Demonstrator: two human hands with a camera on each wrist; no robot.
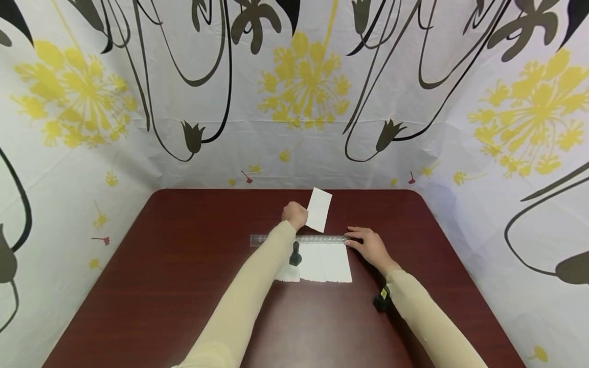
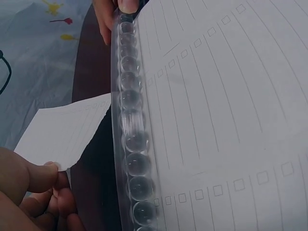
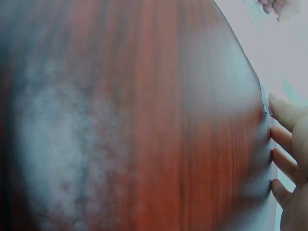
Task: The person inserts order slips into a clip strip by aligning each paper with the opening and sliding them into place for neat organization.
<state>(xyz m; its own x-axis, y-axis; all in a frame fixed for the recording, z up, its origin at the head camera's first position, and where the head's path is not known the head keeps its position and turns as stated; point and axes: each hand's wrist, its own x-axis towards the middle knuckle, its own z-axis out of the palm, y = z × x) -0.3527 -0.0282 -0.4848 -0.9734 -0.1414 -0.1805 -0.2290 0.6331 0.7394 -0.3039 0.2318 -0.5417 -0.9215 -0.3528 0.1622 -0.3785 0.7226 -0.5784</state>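
Observation:
My left hand (image 1: 295,215) pinches a torn-off strip of white paper (image 1: 319,209) by its near corner, thumb on top, as the left wrist view shows. The strip (image 2: 62,130) has faint printed lines and a ragged edge, apart from the ruler. A clear plastic ruler (image 1: 322,239) with a row of round bumps lies across the top edge of white paper (image 1: 322,263) on the table. Small squares and lines mark this paper (image 2: 216,120). At the ruler's right end, my right hand (image 1: 368,245) presses down with the thumb, its fingers spread on the tabletop. My left forearm hides part of the ruler and paper.
The dark red-brown table (image 1: 198,266) has rounded far corners. Behind it and at both sides hangs a white cloth (image 1: 239,153) with yellow and grey flower prints. Dark wrist cameras (image 1: 382,300) sit on both wrists.

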